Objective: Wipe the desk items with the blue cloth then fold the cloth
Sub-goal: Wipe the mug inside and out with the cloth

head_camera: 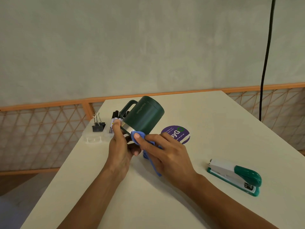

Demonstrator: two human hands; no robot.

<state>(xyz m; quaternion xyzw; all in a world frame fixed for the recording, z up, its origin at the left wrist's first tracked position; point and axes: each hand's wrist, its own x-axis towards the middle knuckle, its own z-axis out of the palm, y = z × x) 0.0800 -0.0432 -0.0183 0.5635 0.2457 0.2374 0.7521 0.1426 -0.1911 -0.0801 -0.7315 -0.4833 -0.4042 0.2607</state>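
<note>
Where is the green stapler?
In the head view, the green-and-white stapler lies on the right side of the desk, nearer the camera than the round purple sticker and apart from the right hand.

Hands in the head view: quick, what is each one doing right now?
Left hand: closed, gripping the tilted green mug near its rim.
Right hand: closed, pinching the blue cloth against the mug.

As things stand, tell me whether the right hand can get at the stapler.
Probably yes: bare desk lies between the right hand and the stapler, though that hand grips the blue cloth.
</note>
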